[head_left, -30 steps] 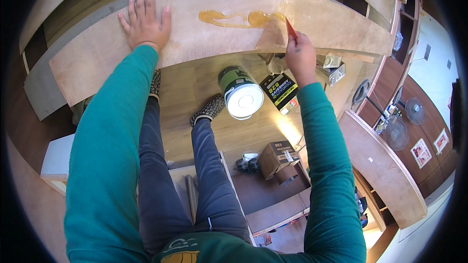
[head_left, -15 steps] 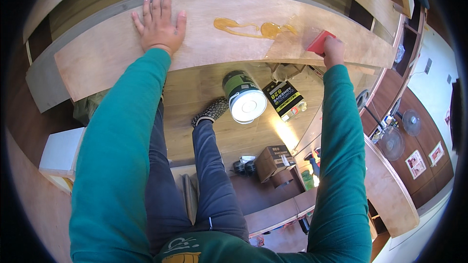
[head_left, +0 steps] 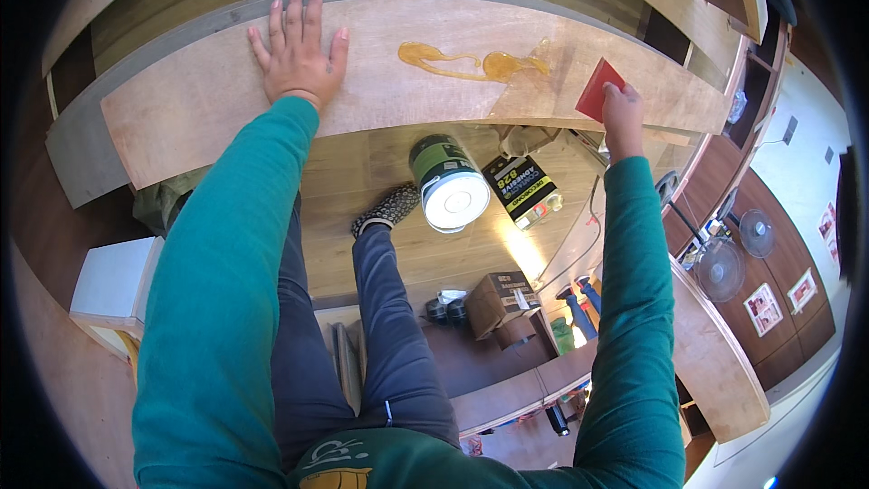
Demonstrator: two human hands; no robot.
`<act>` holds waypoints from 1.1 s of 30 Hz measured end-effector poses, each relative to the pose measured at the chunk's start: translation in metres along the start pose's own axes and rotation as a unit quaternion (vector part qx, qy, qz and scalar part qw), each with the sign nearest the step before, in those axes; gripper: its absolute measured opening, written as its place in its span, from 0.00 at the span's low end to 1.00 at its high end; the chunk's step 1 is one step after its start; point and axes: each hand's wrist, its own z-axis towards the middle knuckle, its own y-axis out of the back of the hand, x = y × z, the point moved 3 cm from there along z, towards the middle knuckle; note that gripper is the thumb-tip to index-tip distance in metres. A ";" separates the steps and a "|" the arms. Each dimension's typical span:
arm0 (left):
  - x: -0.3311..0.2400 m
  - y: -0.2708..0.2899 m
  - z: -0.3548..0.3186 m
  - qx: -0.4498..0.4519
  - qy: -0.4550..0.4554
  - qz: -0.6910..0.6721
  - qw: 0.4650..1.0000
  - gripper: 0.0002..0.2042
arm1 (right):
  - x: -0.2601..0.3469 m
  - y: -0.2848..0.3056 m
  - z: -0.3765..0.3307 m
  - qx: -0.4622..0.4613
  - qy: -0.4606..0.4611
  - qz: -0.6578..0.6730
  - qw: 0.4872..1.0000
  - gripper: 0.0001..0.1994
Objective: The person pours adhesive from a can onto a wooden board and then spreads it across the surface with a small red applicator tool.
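A long, thin wooden panel lies across the far part of the view. Flat on its left half, my left hand presses with fingers spread. My right hand grips a red flat spreader at the panel's near edge on the right, its blade angled up and away. Between my hands, amber glue lies on the wood as a looping trail and a thicker puddle. A thin, shiny smear runs rightward from that puddle toward the spreader. Whether the blade touches the wood, I cannot tell.
A grey sheet shows beneath the panel. On the floor stand a green-and-white can, a black-and-yellow box and, nearer, a cardboard box. My shoe is beside the can. Fans stand at the right.
My right hand has drawn slightly toward me, and the red spreader has tipped more upright, with more of its face showing. My left hand stays planted on the panel.
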 end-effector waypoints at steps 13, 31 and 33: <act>0.001 0.001 -0.001 -0.005 0.000 0.005 1.000 0.32 | 0.001 -0.053 -0.069 0.029 0.190 -0.181 0.965 0.15; 0.002 0.005 -0.001 0.018 0.018 0.019 0.999 0.32 | 0.086 -0.094 0.052 0.083 -0.148 0.252 0.953 0.05; -0.004 0.005 0.002 0.014 0.010 0.005 1.000 0.32 | 0.063 -0.093 0.086 0.136 -0.009 0.071 0.988 0.04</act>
